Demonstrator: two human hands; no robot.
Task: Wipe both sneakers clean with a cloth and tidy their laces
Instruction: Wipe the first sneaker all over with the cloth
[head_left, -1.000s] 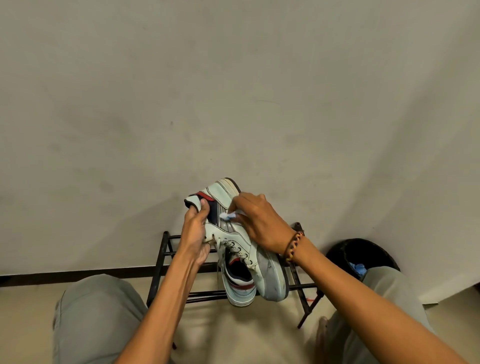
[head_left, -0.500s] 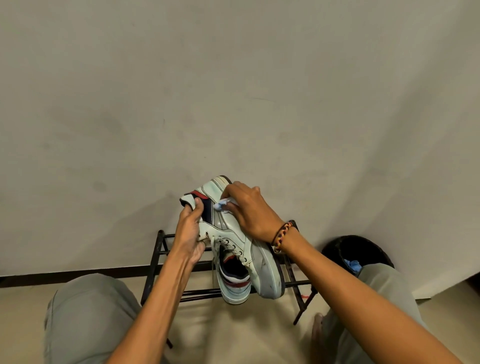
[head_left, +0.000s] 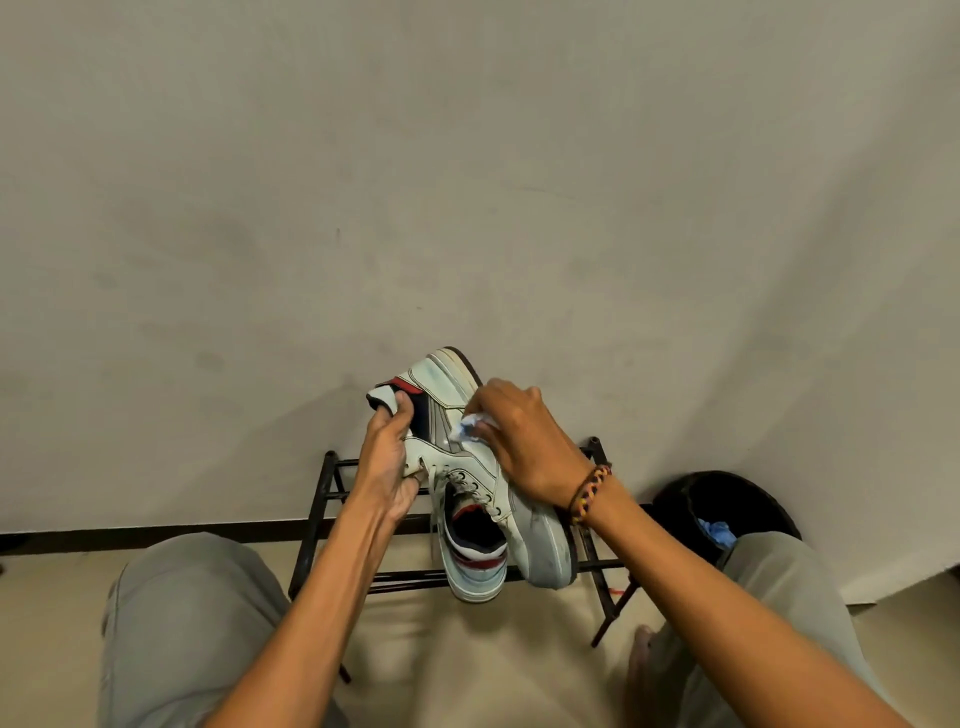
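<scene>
While both hands work on 1 raised shoe, the scene reads like this:

Right hand (head_left: 524, 447): fingers curled, pinching a small crumpled cloth (head_left: 466, 427) and pressing it against the side panel of the held sneaker (head_left: 467, 431); a braided bracelet (head_left: 589, 493) circles the wrist.

Left hand (head_left: 387, 465): fingers curled round the held sneaker at its collar, the thumb over the dark padded edge near the red trim, the lower fingers tucked by the tongue.

Held sneaker: white with grey, navy and red panels, lifted in front of the wall, heel end up and away from the person, toe end down toward the rack, sole facing right; its white laces (head_left: 470, 486) are threaded through the eyelets, and 1 loose strand hangs down at the left.

Second sneaker (head_left: 475, 558): same colours, resting on the rack just under the held one, its opening facing up and its pale blue sole edge toward the person.

Rack (head_left: 322, 499): black metal bars, standing on the floor against the wall (head_left: 467, 182).

Bin (head_left: 727, 509): dark and round, to the right of the rack, with something blue (head_left: 717, 531) inside.

Knees: 2 knees in grey trousers, the left knee (head_left: 192, 613) and the right knee (head_left: 789, 597), either side of the forearms.
</scene>
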